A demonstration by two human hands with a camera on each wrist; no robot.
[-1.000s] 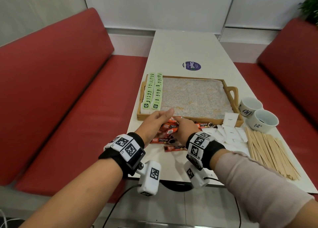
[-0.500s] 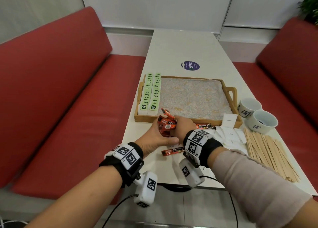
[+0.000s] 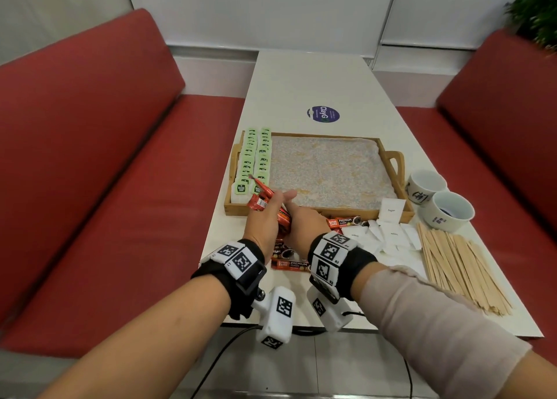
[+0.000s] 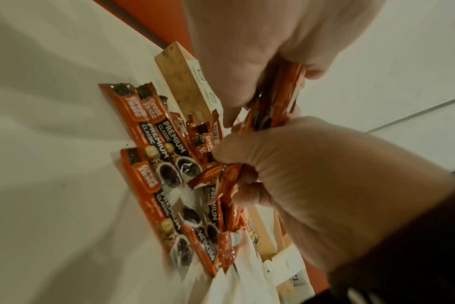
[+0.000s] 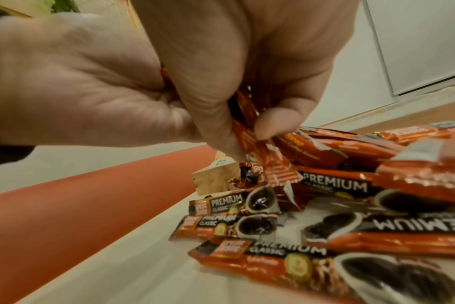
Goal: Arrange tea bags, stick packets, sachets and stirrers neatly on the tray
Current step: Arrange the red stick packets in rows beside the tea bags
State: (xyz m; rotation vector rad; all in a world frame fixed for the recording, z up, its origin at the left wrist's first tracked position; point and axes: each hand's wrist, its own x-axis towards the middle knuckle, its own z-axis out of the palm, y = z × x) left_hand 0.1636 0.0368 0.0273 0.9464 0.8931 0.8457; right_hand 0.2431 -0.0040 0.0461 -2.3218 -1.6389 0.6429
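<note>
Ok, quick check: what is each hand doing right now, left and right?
Left hand: closed around a bunch of red stick packets.
Right hand: fingers pinching stick packets at the same bunch, above the loose pile.

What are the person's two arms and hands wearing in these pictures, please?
Both hands, left hand and right hand, are bare. Each wrist carries a black strap with white square-coded marker blocks and a white camera pod with a black cable. The right forearm wears a beige sleeve; the left forearm is bare.

Both forearms extend toward 12 o'clock, wrists close together. Left hand (image 3: 265,217) — fingers curled, thumb raised toward 1 o'clock. Right hand (image 3: 304,223) sits at its 3 o'clock, touching it (fingers curled under, pinching).
</note>
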